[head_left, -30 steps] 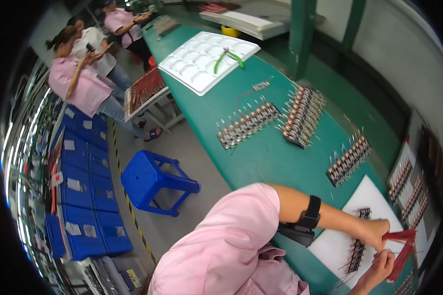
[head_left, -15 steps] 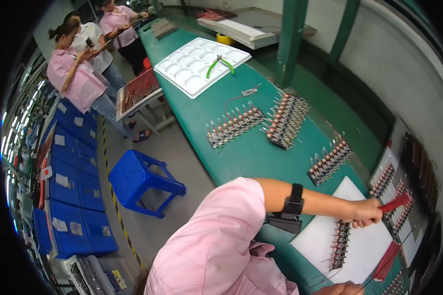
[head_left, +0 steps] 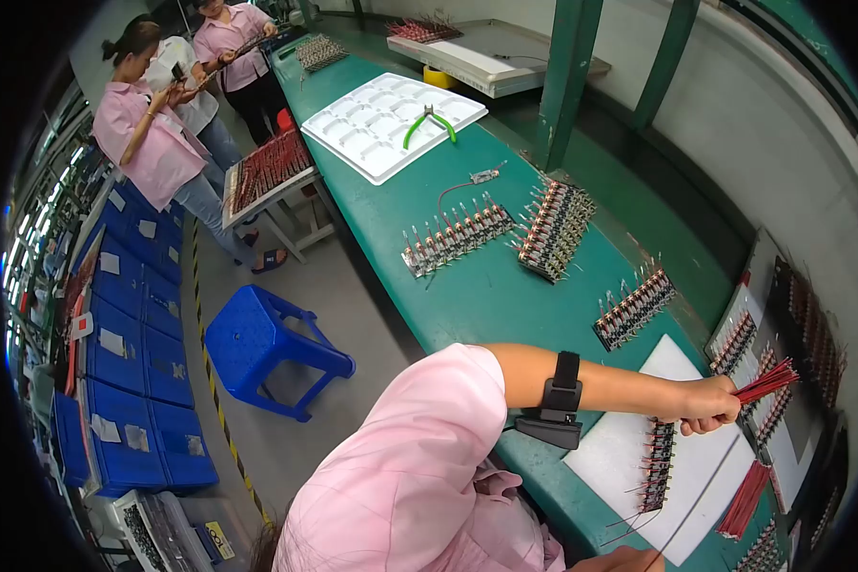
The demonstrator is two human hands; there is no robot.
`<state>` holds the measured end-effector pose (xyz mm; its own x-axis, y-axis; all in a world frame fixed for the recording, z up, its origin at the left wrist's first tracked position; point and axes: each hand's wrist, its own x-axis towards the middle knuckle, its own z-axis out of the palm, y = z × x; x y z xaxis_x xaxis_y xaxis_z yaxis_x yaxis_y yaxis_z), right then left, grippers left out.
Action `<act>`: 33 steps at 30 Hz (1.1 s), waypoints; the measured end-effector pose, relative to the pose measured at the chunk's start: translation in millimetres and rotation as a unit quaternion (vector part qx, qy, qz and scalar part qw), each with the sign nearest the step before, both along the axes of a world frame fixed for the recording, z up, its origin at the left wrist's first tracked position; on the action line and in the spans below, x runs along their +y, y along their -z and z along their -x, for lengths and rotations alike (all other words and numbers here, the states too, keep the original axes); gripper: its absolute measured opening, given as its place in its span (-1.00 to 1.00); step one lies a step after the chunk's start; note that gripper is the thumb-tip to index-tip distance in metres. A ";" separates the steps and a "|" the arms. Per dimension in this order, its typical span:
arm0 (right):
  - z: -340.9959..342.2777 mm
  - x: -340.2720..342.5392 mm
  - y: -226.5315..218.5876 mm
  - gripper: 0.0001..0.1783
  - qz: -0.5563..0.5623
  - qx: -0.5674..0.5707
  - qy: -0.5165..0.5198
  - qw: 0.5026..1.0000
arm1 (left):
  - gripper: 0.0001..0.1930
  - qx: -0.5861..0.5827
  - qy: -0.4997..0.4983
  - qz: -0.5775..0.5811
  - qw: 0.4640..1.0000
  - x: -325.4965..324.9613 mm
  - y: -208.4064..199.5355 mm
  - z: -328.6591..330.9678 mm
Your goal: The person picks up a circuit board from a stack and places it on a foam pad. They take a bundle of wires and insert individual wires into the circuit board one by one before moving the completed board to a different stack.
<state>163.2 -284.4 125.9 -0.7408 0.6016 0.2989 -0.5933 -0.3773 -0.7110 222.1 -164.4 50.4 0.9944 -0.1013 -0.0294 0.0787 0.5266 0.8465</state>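
My left hand (head_left: 710,404) is closed round a bundle of red wires (head_left: 768,381), whose ends fan out past the fist. Beneath that arm, a white foam sheet (head_left: 701,510) bears a row of small circuit boards (head_left: 657,465) with copper coils and thin leads. My right hand (head_left: 622,561), partly cut off by the lower edge, has its fingers together; a thin dark wire (head_left: 701,498) slants up from them across the sheet. Another bundle of red wires (head_left: 745,500) lies at the sheet's right edge. A black strap with a small box (head_left: 560,400) is on my left forearm.
On the green table (head_left: 505,305) lie more coil-board strips (head_left: 555,229), a white moulded tray (head_left: 353,129) and green-handled pliers (head_left: 429,124). A blue stool (head_left: 272,348) stands left, beside blue bins (head_left: 124,381). Several people (head_left: 143,124) stand at the far left near a rack of red parts (head_left: 269,172).
The red wires in my left hand, blurred before, now show as separate strands. My right hand and the thin dark wire have shifted left. The view has moved slightly.
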 end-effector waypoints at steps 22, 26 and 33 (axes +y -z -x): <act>-32.2 -31.9 22.4 -0.89 -0.072 0.037 0.256 0.963 | -0.85 0.002 -0.011 -0.022 1.000 14.9 -2.0 -0.5; -60.4 -61.6 21.8 -0.84 0.038 -0.117 0.605 0.787 | -0.82 0.009 -0.022 -0.036 0.999 13.0 -0.8 -6.8; -132.7 -29.9 87.4 -0.88 0.183 -0.475 0.706 0.493 | -0.74 0.116 -0.044 -0.081 0.989 30.5 13.2 -0.3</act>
<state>295.9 -314.2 38.4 0.7915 0.6031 -0.0990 0.0874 -0.2720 -0.9583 222.4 -133.9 37.2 0.9637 0.0100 -0.2669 0.2409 0.3991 0.8847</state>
